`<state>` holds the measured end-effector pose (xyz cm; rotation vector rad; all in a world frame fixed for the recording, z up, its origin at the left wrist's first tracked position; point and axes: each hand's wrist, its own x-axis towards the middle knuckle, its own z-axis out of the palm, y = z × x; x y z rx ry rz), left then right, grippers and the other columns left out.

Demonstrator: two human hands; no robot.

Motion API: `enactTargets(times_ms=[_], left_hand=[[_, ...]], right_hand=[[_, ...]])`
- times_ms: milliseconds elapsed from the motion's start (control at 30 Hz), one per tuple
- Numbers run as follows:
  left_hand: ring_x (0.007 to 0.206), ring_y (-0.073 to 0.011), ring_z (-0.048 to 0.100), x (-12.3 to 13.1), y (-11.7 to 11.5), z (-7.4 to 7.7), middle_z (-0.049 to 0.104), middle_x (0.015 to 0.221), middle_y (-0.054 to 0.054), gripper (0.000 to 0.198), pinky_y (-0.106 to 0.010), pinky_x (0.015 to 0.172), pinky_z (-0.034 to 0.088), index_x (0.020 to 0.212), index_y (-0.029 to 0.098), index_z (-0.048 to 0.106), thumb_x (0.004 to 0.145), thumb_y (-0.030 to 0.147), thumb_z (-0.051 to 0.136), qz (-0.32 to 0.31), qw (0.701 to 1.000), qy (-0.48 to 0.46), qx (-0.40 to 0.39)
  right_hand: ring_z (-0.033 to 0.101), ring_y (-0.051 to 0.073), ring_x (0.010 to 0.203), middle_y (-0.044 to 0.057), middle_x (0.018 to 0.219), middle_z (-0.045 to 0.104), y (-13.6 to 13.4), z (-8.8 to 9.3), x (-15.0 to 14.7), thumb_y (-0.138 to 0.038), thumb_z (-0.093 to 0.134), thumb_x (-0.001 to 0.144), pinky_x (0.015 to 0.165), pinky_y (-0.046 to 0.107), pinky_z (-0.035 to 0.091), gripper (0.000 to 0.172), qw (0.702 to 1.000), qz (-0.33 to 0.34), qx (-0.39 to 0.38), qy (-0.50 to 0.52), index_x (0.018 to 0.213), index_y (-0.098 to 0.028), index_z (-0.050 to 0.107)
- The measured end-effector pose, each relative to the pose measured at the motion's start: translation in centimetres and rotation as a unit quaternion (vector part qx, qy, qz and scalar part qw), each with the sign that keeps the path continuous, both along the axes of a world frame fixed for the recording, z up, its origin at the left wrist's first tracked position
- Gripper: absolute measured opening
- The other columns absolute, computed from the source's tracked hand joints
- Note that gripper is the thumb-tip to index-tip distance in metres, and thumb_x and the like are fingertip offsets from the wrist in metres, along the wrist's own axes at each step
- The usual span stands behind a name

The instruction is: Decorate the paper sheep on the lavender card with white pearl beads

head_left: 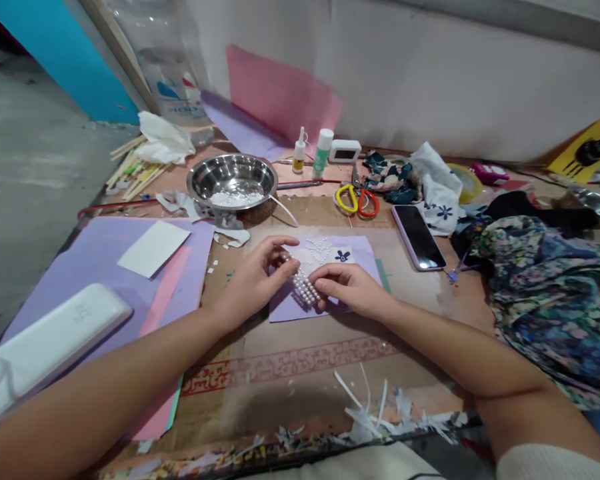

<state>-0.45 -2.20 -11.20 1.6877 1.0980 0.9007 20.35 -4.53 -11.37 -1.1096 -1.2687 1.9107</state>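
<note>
Between my two hands is a small sheet of pearl-like beads (306, 288) in close rows, above a purple paper (293, 310). My left hand (260, 277) pinches its upper left end between thumb and fingers. At its lower right end, my right hand (347, 287) has its thumb and fingertips closed on it. Small white beads (319, 250) lie on the purple paper just beyond my hands, beside a dark blue flower (343, 256) on a pale patch. Part of the purple paper is hidden under my hands.
A steel bowl (233, 180) holds small white pieces. Scissors (357, 200), a glue stick (323, 152), a small bottle (299, 153) and a phone (419, 237) lie or stand beyond my hands. Patterned cloth (555, 300) lies right; coloured sheets (100, 247) and a white device (65, 340) lie left.
</note>
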Motion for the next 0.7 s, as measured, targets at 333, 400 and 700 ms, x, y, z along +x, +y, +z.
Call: enactTargets(times_ms=[333,400,700], left_hand=[[0.081,-0.0157,0.059,-0.3,0.7,-0.5,0.062,0.091,-0.002,0.031,-0.03,0.072,0.05,0.123,0.023,0.054,0.094,0.035,0.056,0.036,0.999,-0.013,0.005],[0.1,-0.0194,0.06,-0.4,0.6,-0.4,0.061,0.113,-0.006,0.028,-0.033,0.082,0.052,0.121,0.023,0.055,0.095,0.033,0.055,0.047,0.996,0.03,0.071],[0.1,-0.0214,0.062,-1.0,-0.2,0.6,0.07,0.103,-0.004,0.017,-0.039,0.092,0.046,0.102,0.023,0.068,0.093,0.037,0.066,-0.063,0.902,0.187,0.384]], right_hand=[[0.062,0.009,0.052,0.003,0.075,0.073,-0.3,-0.5,0.2,-0.045,0.081,0.076,0.046,0.021,0.055,0.035,0.998,0.006,-0.044,0.052,0.083,-0.017,0.062],[0.062,0.008,0.051,0.002,0.072,0.073,-0.4,-0.4,0.1,-0.046,0.081,0.076,0.046,0.02,0.055,0.036,0.998,-0.003,-0.042,0.053,0.081,-0.017,0.062],[0.063,0.008,0.049,-0.001,0.066,0.071,-0.4,-0.2,0.1,-0.048,0.083,0.074,0.046,0.019,0.055,0.039,0.995,-0.049,-0.018,0.081,0.08,-0.016,0.063]])
